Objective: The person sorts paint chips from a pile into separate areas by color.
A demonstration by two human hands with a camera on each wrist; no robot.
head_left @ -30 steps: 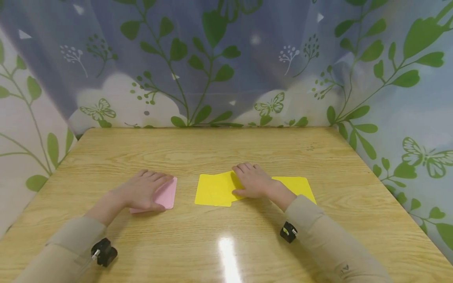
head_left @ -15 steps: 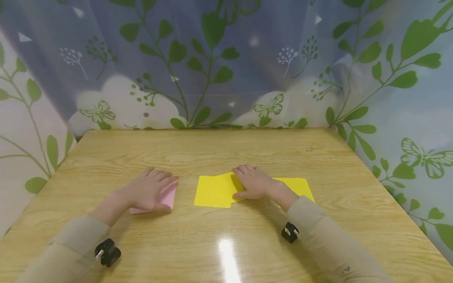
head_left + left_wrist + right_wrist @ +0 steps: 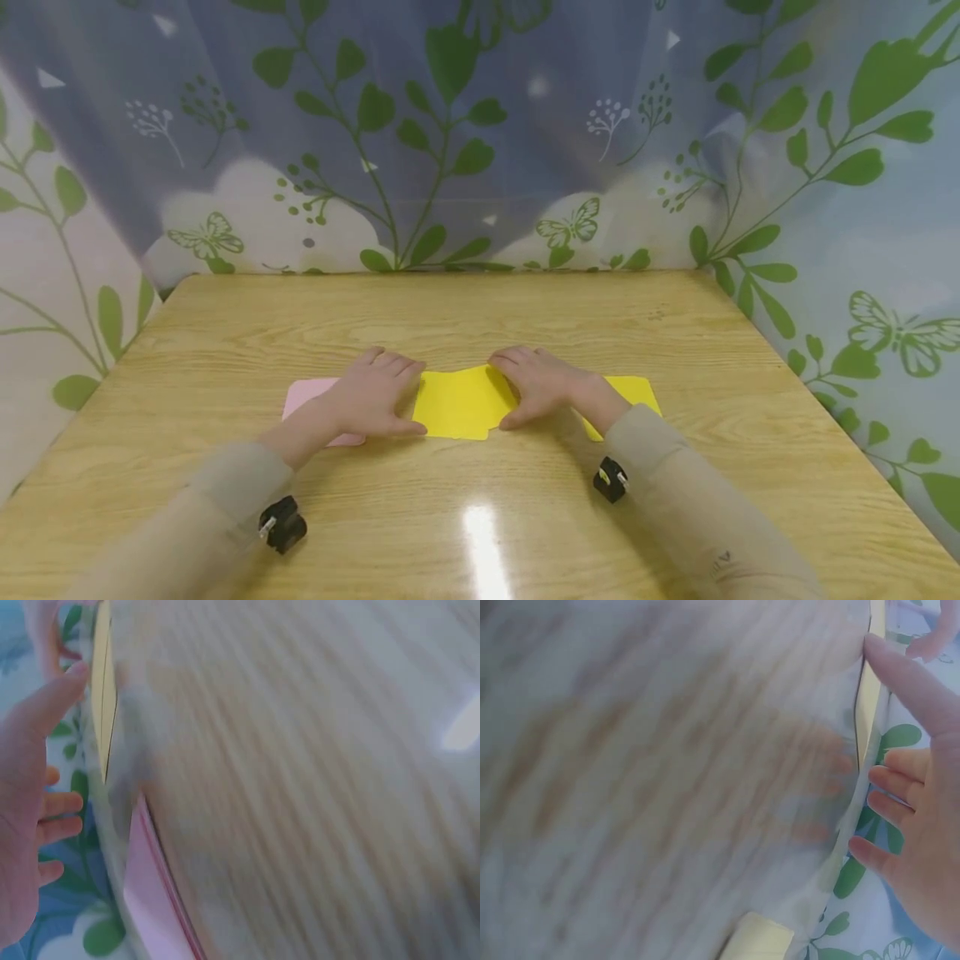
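Note:
Two overlapping yellow cards with rounded corners [image 3: 457, 405] lie flat in the middle of the table. My left hand [image 3: 375, 392] spans their left edge, its thumb near the front corner and its fingers toward the back. Over their right end is my right hand [image 3: 543, 385], thumb and fingers spread, the covered part hidden. Both hands look relaxed in the wrist views; whether they touch the cards is hard to tell. A thin pink stack of cards [image 3: 154, 889] lies left, partly under my left forearm. Another yellow card [image 3: 633, 393] lies right, partly behind my right wrist.
The wooden table [image 3: 420, 508] has a bright light reflection near its front. A leaf-patterned curtain [image 3: 480, 150] hangs along the back and both sides of it. Small black devices sit on both wrists, one of them on the left cuff [image 3: 283, 523].
My left hand has moved right, off the pink cards to the left edge of the yellow cards, leaving the pink cards more exposed. My right hand has barely shifted.

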